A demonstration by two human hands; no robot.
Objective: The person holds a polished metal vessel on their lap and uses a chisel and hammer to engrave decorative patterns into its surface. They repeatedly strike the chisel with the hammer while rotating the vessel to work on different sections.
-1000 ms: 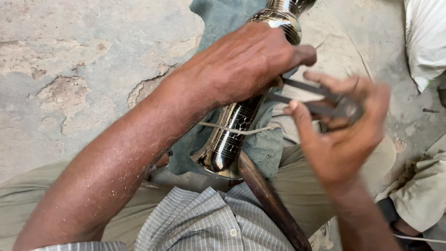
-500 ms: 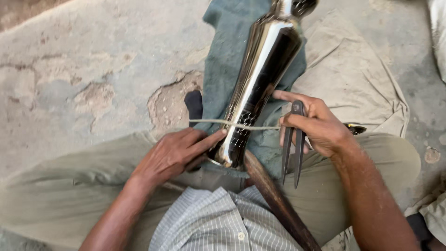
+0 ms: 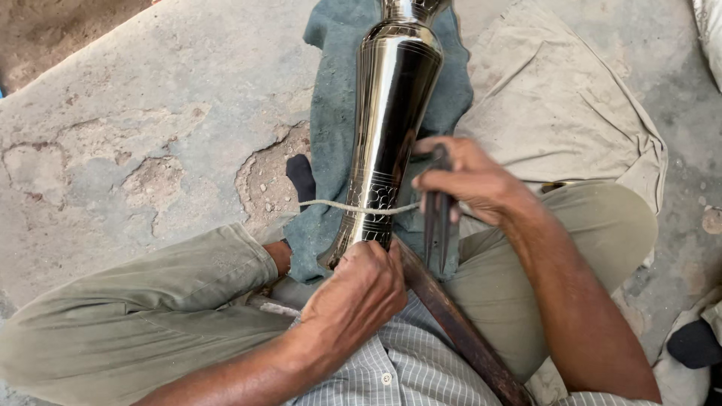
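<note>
Metal vase (image 3: 395,113): long, polished, dark and mirror-bright, lying lengthwise from 12 o'clock down to centre frame, with its wide shoulder at the top and its narrow engraved end toward the person's lap. It rests on a grey-blue cloth (image 3: 335,90) spread over the cracked concrete floor (image 3: 135,135). A larger beige cloth (image 3: 556,105) lies at 2 o'clock, partly under the blue one.

The person sits with legs in olive trousers (image 3: 143,316) folded at 8 o'clock and 4 o'clock. A brown wooden rod (image 3: 459,331) runs from the vase's lower end toward 5 o'clock, across a striped shirt (image 3: 406,368).

Left hand (image 3: 357,293): at 6 o'clock, fingers curled and closed against the vase's lower end, gripping or bracing it; what lies under the fingers is hidden.

Right hand (image 3: 466,180): just right of centre, at 3 o'clock of the vase, closed around a pair of dark metal dividers (image 3: 438,218) whose two legs point down toward 6 o'clock, close together. The fingertips lie against the vase's side.

A pale cord (image 3: 335,205) crosses the vase's engraved band horizontally, taut, touching it.

A black sock or cloth scrap (image 3: 301,177) lies at the blue cloth's left edge.
</note>
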